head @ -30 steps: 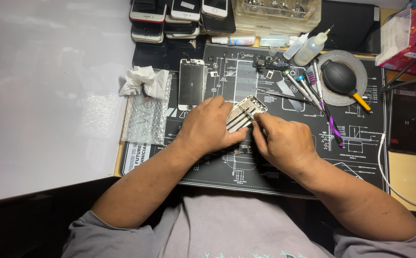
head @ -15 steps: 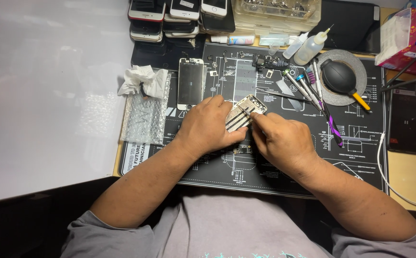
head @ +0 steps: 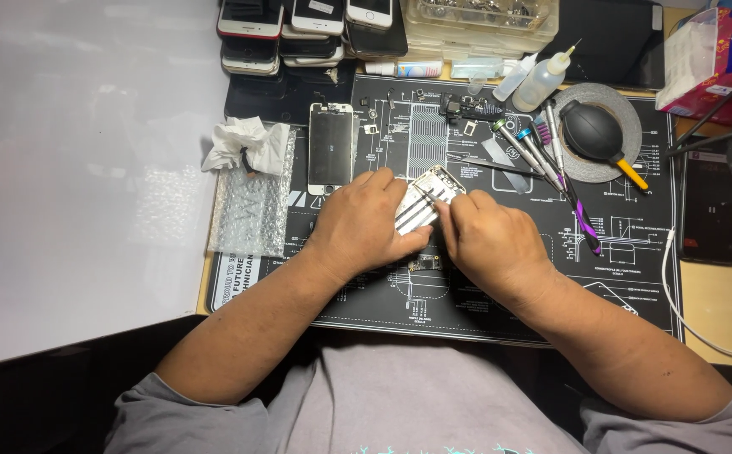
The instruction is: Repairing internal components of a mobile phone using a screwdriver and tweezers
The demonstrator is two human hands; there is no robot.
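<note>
My left hand (head: pixel 367 225) rests on the black repair mat (head: pixel 635 252) and holds down an opened phone housing (head: pixel 433 189) at its left side. My right hand (head: pixel 490 240) is closed around tweezers whose dark tips (head: pixel 426 199) reach into the housing. A small dark loose part (head: pixel 425 264) lies on the mat just below both hands. A detached phone screen (head: pixel 330 147) lies face up to the upper left of my left hand.
Crumpled tissue (head: pixel 244 143) and bubble wrap (head: pixel 252 210) lie at the mat's left edge. Screwdrivers (head: pixel 542 155), a black air blower (head: pixel 594 133) on a tape roll, bottles (head: pixel 542 80), stacked phones (head: pixel 298 25), a plastic parts box (head: pixel 479 21) and a tissue pack (head: pixel 710 59) sit behind.
</note>
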